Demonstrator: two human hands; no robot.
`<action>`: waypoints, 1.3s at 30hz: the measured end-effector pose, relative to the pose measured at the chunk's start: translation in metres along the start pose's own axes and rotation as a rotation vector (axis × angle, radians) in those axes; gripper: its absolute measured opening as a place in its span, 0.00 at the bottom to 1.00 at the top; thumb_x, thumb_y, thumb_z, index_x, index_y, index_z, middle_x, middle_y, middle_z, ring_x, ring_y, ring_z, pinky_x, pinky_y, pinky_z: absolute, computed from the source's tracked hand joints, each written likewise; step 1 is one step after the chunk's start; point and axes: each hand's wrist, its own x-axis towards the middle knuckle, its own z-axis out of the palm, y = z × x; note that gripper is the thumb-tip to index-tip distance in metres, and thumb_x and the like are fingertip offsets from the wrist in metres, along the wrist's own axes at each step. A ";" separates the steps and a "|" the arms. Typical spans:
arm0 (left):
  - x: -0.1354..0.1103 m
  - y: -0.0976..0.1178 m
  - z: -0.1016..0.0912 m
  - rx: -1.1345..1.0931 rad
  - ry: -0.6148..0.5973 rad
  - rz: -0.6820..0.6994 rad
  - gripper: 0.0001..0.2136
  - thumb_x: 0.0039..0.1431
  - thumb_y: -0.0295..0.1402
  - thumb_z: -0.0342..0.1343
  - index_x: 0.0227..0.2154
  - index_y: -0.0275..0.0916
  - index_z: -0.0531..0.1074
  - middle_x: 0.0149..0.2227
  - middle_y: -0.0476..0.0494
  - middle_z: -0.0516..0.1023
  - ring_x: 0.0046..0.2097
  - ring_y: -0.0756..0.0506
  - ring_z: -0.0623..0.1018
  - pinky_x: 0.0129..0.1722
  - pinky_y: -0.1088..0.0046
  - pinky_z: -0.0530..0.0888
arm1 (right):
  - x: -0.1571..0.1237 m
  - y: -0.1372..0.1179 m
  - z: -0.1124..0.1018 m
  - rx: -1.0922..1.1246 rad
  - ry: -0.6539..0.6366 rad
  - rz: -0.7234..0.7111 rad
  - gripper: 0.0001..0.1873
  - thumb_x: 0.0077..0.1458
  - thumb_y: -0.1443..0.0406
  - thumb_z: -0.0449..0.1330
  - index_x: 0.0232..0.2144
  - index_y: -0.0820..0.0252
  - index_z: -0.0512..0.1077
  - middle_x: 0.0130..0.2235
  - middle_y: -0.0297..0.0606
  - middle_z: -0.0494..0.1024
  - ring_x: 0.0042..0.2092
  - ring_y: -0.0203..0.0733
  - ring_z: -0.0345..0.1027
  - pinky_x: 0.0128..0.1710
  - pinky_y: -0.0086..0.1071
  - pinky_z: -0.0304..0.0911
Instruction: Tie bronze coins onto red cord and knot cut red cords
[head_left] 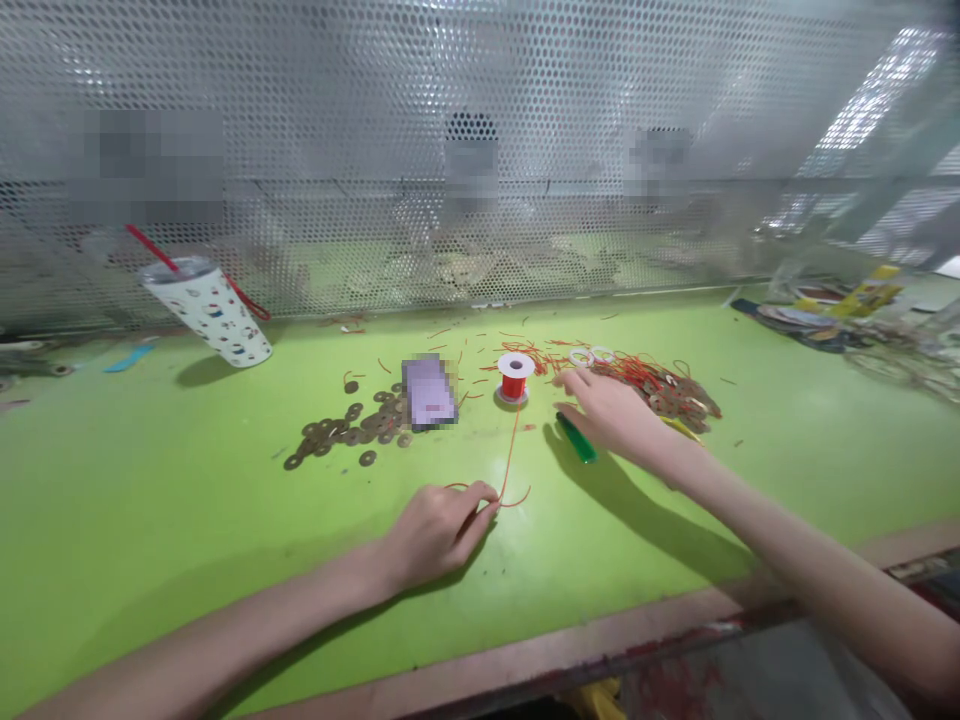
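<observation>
The spool (514, 382) stands upright on the green table (135, 470), and its red thread (509, 450) runs in a nearly straight line toward the person's near side. There, nearer than the spool and slightly to its left, the left hand (442, 525) pinches the thread between thumb and forefinger; a short end curves out past the fingertips. The right hand (609, 410) hovers just right of the spool, its thumb and forefinger parted, apart from the spool's rim. A green strip-like object (576, 438) lies near and right of the spool, close under that thumb; whether they touch cannot be told. Left of the spool are a blurred flat rectangular object (429, 390) and scattered holed discs (382, 420); right of it, beyond the right hand, lie red strung discs (679, 395).
</observation>
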 end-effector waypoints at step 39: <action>-0.003 0.014 -0.005 0.367 0.007 0.464 0.11 0.67 0.23 0.43 0.36 0.32 0.71 0.22 0.49 0.71 0.24 0.48 0.68 0.24 0.70 0.66 | 0.028 -0.064 0.010 0.912 -0.396 -0.418 0.06 0.65 0.66 0.54 0.38 0.62 0.69 0.41 0.43 0.77 0.41 0.41 0.69 0.44 0.37 0.66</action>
